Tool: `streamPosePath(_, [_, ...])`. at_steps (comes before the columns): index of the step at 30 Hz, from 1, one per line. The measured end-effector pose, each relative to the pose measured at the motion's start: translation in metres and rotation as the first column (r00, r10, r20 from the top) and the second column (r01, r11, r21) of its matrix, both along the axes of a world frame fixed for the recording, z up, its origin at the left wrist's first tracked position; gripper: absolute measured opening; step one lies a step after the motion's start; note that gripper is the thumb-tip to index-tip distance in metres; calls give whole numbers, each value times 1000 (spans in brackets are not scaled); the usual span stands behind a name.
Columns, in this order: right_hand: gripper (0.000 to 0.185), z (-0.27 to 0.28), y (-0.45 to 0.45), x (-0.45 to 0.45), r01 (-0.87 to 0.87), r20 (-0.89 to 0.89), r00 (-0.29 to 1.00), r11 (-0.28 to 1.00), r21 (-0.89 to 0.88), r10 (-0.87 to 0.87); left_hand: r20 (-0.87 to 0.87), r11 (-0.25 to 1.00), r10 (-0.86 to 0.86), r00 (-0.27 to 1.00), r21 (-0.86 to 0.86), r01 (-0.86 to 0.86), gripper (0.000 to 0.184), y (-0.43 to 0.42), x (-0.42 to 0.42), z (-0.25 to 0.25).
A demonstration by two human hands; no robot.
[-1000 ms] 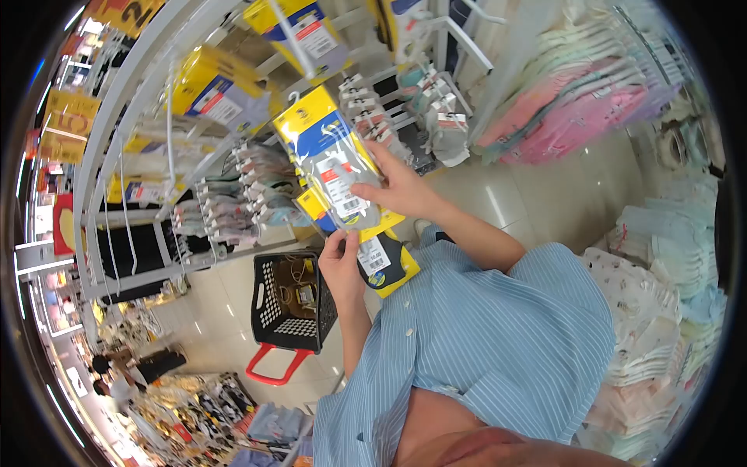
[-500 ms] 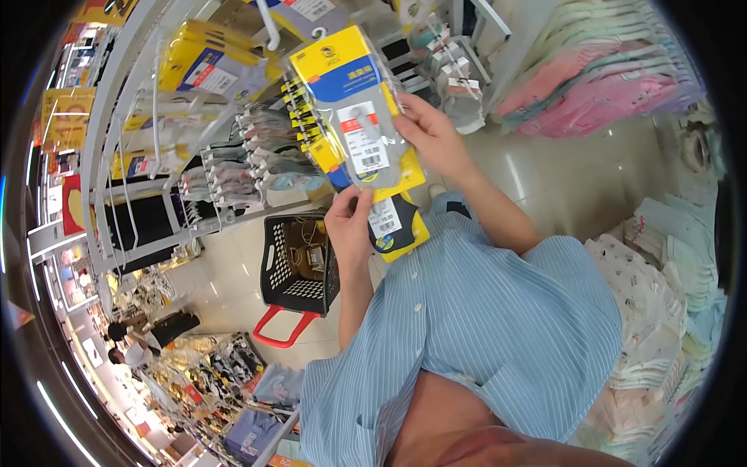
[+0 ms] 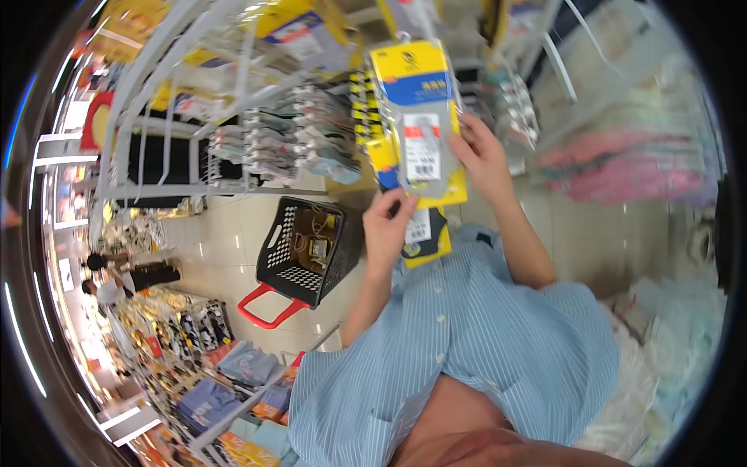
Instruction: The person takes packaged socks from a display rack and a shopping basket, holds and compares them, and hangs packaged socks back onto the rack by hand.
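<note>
Pinching the lower end of the grey packet [image 3: 417,92] in the left hand [image 3: 384,233], gripping its right edge in the right hand [image 3: 488,162]; held to the right of the basket [image 3: 346,243], long side pointing away from the shirt [image 3: 475,311], nearer the basket with the left hand.

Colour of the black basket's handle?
Red. The handle shows best in the head view.

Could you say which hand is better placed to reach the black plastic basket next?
Probably the left hand, which looks nearer the black plastic basket; the right hand is farther across.
</note>
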State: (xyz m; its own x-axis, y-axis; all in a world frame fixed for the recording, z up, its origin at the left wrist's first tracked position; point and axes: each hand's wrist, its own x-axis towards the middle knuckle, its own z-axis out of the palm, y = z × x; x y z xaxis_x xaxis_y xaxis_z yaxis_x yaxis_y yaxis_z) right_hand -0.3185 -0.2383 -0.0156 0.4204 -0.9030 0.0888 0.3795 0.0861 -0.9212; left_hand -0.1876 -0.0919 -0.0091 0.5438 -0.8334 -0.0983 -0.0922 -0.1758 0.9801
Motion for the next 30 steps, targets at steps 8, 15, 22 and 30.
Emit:
streamPosePath(8, [34, 43, -31, 68, -25, -69, 998, 968, -249, 8, -295, 955, 179, 938, -177, -238, 31, 25, 38, 9])
streamPosePath(15, [35, 72, -68, 145, -39, -20, 999, 914, -404, 34, -349, 893, 242, 905, -284, -349, 30, 61, 84, 4])
streamPosePath(22, [34, 40, -93, 179, -39, -8, 999, 916, -400, 39, -436, 842, 157, 886, -410, -350, 29, 61, 138, 29])
streamPosePath(30, [32, 44, -86, 179, -40, -249, 968, 952, -304, -39, -365, 777, 133, 921, -539, -326, 71, 39, 179, 48])
